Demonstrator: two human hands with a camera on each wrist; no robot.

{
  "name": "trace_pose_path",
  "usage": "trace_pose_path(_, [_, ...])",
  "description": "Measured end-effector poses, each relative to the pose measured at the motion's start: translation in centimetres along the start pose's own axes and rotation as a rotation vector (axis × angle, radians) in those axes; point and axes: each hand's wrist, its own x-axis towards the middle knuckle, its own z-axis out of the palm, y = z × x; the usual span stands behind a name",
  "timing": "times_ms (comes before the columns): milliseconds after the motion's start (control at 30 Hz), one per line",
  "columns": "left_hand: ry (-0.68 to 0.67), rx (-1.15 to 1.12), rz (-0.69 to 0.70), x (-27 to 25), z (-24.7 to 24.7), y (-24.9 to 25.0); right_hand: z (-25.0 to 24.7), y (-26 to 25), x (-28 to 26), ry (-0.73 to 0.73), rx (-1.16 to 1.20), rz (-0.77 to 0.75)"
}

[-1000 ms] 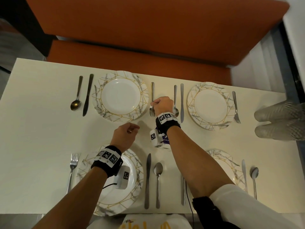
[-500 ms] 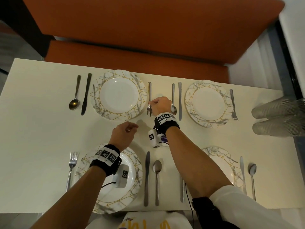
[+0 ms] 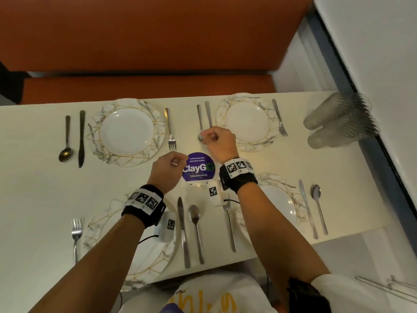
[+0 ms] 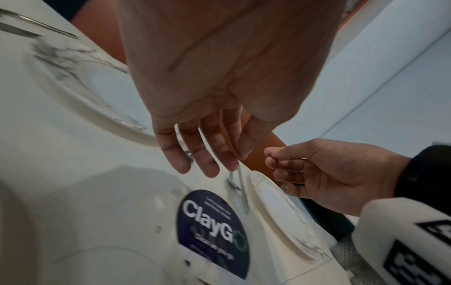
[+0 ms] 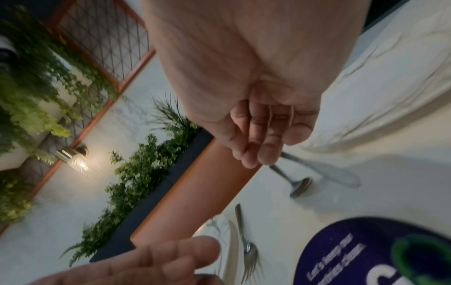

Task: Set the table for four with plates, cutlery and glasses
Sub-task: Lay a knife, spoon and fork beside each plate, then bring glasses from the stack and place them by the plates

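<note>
Hands (image 3: 194, 154) hang loosely curled, holding nothing, above a purple "ClayGo" sticker (image 3: 198, 168) on the table (image 3: 33, 188).

The white table (image 3: 33, 188) carries four marble-patterned plates (image 3: 127, 132), four forks (image 3: 170, 129), four knives (image 3: 81, 137) and four spoons (image 3: 66, 141). Two stacks of clear glasses (image 3: 340, 123) lie on their sides at the right end. One round purple ClayGo sticker (image 3: 198, 168) sits mid-table.
</note>
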Motion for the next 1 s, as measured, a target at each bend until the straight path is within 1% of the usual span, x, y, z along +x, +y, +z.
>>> trace_pose_path(167, [-0.056, -0.037, 0.087, -0.7, 4.7, 5.5, -7.6, 2.7, -2.1, 0.079, 0.056, -0.012])
trace_pose_path(267, [-0.108, -0.033, 0.146, -0.9, 8.3, 9.6, -13.0, 4.7, -2.9, 0.162, 0.093, -0.005])
trace_pose_path(333, [-0.154, -0.009, 0.216, -0.9, 11.4, 12.5, -17.2, 6.4, -3.2, 0.220, 0.095, -0.008])
trace_pose_path(467, [-0.196, 0.086, 0.340, -0.2, 17.8, 18.5, -25.8, 10.0, -2.9, 0.333, 0.042, -0.075])
trace_pose_path(533, [-0.202, 0.124, 0.398, 0.2, 21.2, 21.8, -30.1, 11.7, -2.4, 0.383, 0.004, -0.085])
trace_pose_path(633, [-0.200, 0.174, 0.487, 1.0, 25.9, 26.1, -35.7, 14.4, -1.2, 0.414, -0.087, -0.082])
trace_pose_path(733, [-0.206, 0.255, 0.568, 2.3, 29.9, 29.2, -39.8, 16.6, 0.3, 0.393, -0.287, -0.054])
trace_pose_path(867, [-0.258, 0.484, 0.666, 4.2, 34.4, 32.0, -43.5, 17.7, 1.9, 0.243, -0.507, 0.031])
trace_pose_path(933, [-0.299, 0.626, 0.695, 5.0, 36.0, 33.0, -44.5, 18.6, 2.7, 0.173, -0.556, 0.069])
trace_pose_path(1000, [-0.341, 0.828, 0.721, 5.7, 37.5, 33.8, -45.1, 19.6, 3.5, 0.116, -0.589, 0.093])
